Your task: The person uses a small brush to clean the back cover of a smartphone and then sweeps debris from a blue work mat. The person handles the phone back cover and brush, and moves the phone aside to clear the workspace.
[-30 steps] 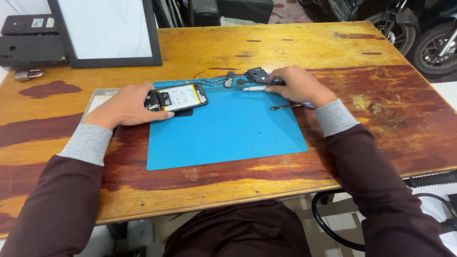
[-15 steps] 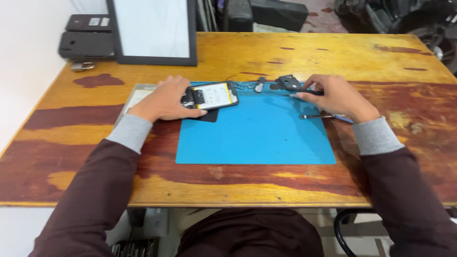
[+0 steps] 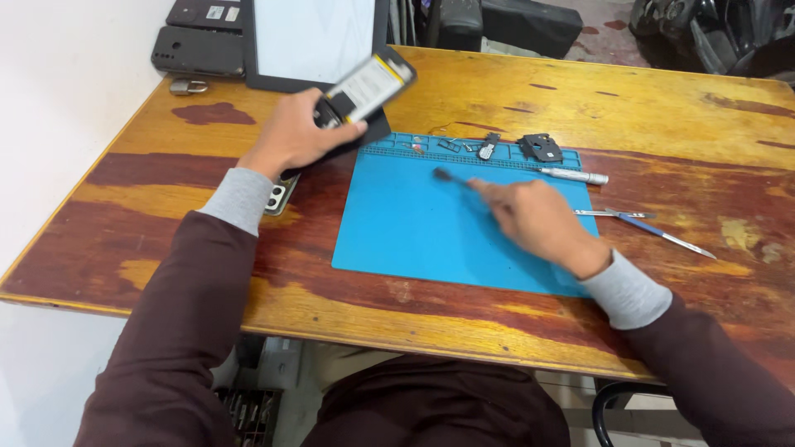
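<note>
Head camera: I am gripping the opened phone (image 3: 364,89) in my left hand (image 3: 291,136), lifted at ten o'clock off the blue mat (image 3: 414,232). At the mat's centre my right hand (image 3: 537,219) is pinching a small dark-tipped tool (image 3: 451,177), pointing toward ten o'clock over the tabletop (image 3: 662,108).

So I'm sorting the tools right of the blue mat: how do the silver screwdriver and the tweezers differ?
The silver screwdriver is a thick, round barrel; the tweezers are thin and taper to a fine point. The screwdriver lies across the blue mat edge; the tweezers lie wholly on the wooden table, nearer the right hand. Both lie flat, untouched.
</note>
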